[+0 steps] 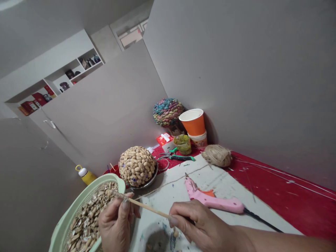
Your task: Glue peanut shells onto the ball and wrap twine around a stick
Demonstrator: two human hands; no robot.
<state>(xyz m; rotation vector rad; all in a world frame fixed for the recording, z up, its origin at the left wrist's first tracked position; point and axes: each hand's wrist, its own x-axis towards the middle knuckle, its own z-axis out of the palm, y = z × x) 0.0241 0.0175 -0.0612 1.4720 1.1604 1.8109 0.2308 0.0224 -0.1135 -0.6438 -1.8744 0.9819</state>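
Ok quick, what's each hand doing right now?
Left hand: closed, pinching the thin stick near its twine-wrapped end.
Right hand: closed, holding the same stick farther along.

From out here I see a slim, pale stick (149,208) held at a slant, its left end wrapped in close coils of twine (119,194). I trace a thin strand (169,182) from near that wrapping back to the tan, oblong ball (217,155) farther off.

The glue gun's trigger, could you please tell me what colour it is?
Orange: the trigger stands out against the pink glue gun, in the head view.
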